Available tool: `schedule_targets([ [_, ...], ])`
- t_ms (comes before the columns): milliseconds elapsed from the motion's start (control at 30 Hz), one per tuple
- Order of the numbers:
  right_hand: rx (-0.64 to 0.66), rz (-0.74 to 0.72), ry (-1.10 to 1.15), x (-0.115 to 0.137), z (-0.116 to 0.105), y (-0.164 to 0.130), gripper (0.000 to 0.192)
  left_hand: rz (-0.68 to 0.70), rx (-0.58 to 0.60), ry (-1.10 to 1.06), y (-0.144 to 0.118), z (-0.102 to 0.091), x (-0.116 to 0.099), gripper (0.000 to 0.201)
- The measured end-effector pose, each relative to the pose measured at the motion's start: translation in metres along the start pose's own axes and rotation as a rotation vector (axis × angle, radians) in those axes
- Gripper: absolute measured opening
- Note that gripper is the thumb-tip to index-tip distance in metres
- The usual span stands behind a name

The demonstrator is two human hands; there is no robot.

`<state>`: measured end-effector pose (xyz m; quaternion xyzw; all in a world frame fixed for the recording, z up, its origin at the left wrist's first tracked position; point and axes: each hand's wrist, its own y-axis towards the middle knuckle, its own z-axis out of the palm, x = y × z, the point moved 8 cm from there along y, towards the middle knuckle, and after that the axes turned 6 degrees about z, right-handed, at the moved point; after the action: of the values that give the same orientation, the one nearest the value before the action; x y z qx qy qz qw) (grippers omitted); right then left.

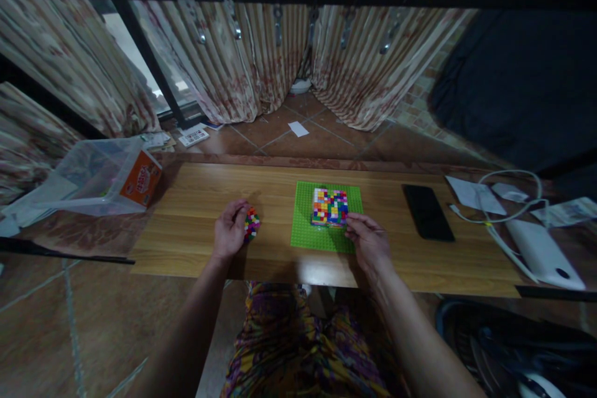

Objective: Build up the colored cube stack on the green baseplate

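A long wooden bench (196, 199) carries everything here. On its middle lies a flat, bright green studded baseplate (305, 224), roughly square. On the far part of that plate sits a square block of small bricks (330, 206), a tight mosaic of red, yellow, blue, white, green and orange squares, stacked into a low slab. Left of the plate, apart from it, is a small clump of bricks (252, 224) in the same mixed colours.

At the far left of the bench, a clear plastic bag (88, 177) holds an orange box (142, 181) with a red and white label; its lettering is too small to read. To the right of the plate lie a black phone (428, 211), face up and dark, white cables (494, 217) and a white power bank (543, 253); no writing on them can be made out.

The right hand (370, 242) rests on the near right corner of the plate, its fingers (353, 222) touching the near right edge of the brick slab, lightly curled rather than clamped. The left hand (230, 230) lies on the bench with its fingers curled around the small clump, which sits against the fingertips on the hand's right side.
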<state>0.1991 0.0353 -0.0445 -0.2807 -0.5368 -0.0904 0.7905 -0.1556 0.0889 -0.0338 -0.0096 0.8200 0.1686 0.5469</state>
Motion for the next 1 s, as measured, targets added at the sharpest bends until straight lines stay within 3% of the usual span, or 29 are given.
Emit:
schedule_targets([
  [367,0.001,-0.007,-0.012,-0.002,0.001,0.003,0.023,0.033,0.023,0.022,0.000,0.000,0.000,0.032],
  [633,-0.054,-0.248,-0.146,0.014,-0.004,-0.021,0.021,-0.005,-0.022,-0.087,-0.002,-0.003,0.002,0.027],
  [733,0.045,-0.334,-0.318,0.018,0.017,-0.042,0.016,-0.045,-0.049,-0.176,-0.003,-0.005,0.005,0.032],
  [800,0.189,-0.383,-0.462,0.012,0.042,-0.058,0.013,-0.063,-0.065,-0.209,-0.003,-0.007,0.005,0.034],
  [933,0.502,-0.479,-0.691,-0.017,0.094,-0.090,0.015,-0.055,-0.079,-0.226,-0.004,-0.010,0.002,0.035],
  [1000,0.597,-0.520,-0.779,-0.032,0.116,-0.099,0.017,-0.062,-0.086,-0.236,-0.004,-0.011,0.002,0.035],
])
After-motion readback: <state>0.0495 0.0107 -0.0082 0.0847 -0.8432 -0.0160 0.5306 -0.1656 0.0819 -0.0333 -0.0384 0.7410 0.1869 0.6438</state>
